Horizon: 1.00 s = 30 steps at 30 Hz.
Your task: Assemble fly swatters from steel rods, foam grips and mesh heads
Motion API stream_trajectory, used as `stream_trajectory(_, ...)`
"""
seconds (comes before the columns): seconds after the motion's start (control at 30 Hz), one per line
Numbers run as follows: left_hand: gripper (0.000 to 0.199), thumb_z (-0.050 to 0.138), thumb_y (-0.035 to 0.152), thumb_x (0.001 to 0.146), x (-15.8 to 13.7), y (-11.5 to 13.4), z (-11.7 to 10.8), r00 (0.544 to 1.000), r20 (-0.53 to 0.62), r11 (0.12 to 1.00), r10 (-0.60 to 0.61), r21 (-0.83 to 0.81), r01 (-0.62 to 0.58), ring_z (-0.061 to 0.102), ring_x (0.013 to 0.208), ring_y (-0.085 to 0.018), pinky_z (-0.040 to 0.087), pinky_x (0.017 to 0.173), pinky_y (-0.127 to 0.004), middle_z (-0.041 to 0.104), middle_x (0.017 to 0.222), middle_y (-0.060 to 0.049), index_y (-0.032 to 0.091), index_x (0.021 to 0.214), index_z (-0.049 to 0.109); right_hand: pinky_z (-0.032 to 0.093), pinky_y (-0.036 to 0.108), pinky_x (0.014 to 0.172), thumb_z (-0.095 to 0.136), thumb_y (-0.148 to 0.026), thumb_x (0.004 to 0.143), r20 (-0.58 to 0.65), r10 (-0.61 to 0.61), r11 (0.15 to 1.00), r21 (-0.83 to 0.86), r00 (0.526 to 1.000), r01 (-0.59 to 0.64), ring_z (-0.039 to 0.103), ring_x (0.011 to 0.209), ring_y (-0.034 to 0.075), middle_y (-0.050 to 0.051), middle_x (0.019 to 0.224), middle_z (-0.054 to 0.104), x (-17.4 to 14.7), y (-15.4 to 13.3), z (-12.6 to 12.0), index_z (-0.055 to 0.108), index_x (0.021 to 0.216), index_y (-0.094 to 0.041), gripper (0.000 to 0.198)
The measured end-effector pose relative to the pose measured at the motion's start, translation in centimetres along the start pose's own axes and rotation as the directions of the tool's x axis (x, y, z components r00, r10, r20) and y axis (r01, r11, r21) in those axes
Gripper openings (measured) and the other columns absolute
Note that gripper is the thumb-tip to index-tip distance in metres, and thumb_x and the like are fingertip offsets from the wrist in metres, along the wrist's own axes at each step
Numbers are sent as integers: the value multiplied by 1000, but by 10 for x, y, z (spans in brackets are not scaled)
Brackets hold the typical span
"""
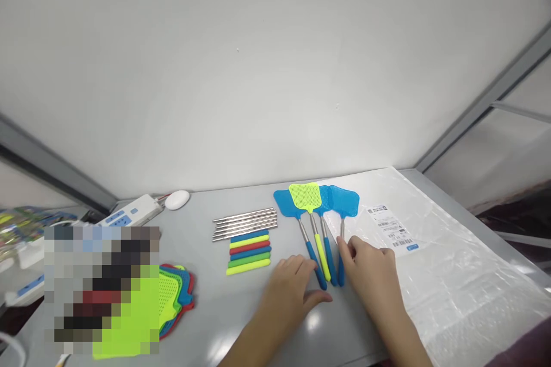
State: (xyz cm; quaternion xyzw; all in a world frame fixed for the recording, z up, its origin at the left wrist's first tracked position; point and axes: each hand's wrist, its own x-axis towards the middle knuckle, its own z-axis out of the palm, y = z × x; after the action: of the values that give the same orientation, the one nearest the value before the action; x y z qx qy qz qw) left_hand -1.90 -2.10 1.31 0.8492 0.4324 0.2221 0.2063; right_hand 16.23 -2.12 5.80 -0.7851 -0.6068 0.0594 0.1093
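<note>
Four fly swatters lie fanned out on the table, three blue and one yellow-green; the yellow-green fly swatter (pixel 305 197) overlaps its blue neighbours. My right hand (pixel 373 269) has its fingers curled at the handle of the rightmost blue fly swatter (pixel 345 202). Beside the handle of the leftmost blue fly swatter (pixel 286 203), my left hand (pixel 289 287) is open, thumb apart from the fingers, fingertips close to the grip. To the left lie several metal rods (pixel 245 223) in a row and, below them, several coloured handle grips (pixel 248 253).
Stacked swatter heads (pixel 170 292) lie at left, partly covered by a pixelated patch. Behind them are a power strip (pixel 131 212) and a white round object (pixel 177 200). A clear plastic sheet (pixel 451 275) with a printed label (pixel 391 228) covers the right side. A wall (pixel 275 80) rises behind.
</note>
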Motion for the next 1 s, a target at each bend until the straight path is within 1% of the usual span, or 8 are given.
stream_trajectory(0.1,35,67,50,84,-17,-6,-5,995,-103,999,5,40,-1,56,80,-23,45,71,-35,61,89,-5,19,98,58,32,36,72,42,-43,98,-153,-179,951,228,972,211,48,51,17,-2,54,56,-20,-13,9,44,61,-22,43)
stream_trajectory(0.27,17,57,35,95,-65,-18,-19,967,-252,988,-38,137,75,53,77,-20,43,69,-32,58,82,-4,18,91,55,29,30,60,48,-25,96,-322,-494,713,382,808,588,46,55,17,-2,57,49,-64,-42,44,42,66,-22,30)
stream_trajectory(0.33,13,58,32,94,-86,-23,-24,950,-292,978,-108,140,154,53,78,-20,43,70,-31,58,82,-4,19,92,55,32,30,60,46,-19,95,-331,-552,609,467,765,641,49,58,16,-2,62,50,-79,-50,59,44,71,-22,24)
stream_trajectory(0.47,11,60,29,94,-117,-30,-34,892,-385,953,-237,88,291,54,79,-19,43,71,-29,57,82,-3,20,92,55,41,29,60,47,-15,93,-335,-547,484,622,767,616,53,63,16,1,77,53,-92,-52,79,52,92,-21,7)
stream_trajectory(0.57,10,56,29,96,-126,-31,-38,844,-432,930,-319,29,366,54,75,-18,42,69,-28,54,79,-2,20,91,56,48,30,68,51,-11,90,-463,-534,428,574,708,698,57,71,16,3,86,53,-90,-45,83,53,106,-19,18)
stream_trajectory(0.63,11,51,28,97,-126,-29,-40,820,-416,905,-393,-18,425,54,75,-18,43,69,-29,55,80,-3,20,93,57,48,32,70,54,-8,88,-539,-514,460,483,667,745,57,73,17,3,85,51,-86,-40,82,54,106,-19,21)
stream_trajectory(0.8,13,46,25,97,-122,-28,-46,830,-326,889,-453,-89,450,58,89,-21,47,77,-31,58,97,-6,21,103,56,51,39,73,60,-11,82,-651,-482,609,233,586,758,60,85,24,11,98,57,-83,-43,74,58,110,-19,28)
stream_trajectory(1.0,43,44,24,94,-116,-33,-60,870,-152,882,-470,-107,458,59,97,-25,48,82,-34,53,112,-10,20,137,45,50,53,87,65,-18,79,-647,-391,753,184,654,632,58,111,37,20,120,57,-88,-57,69,55,118,-16,40)
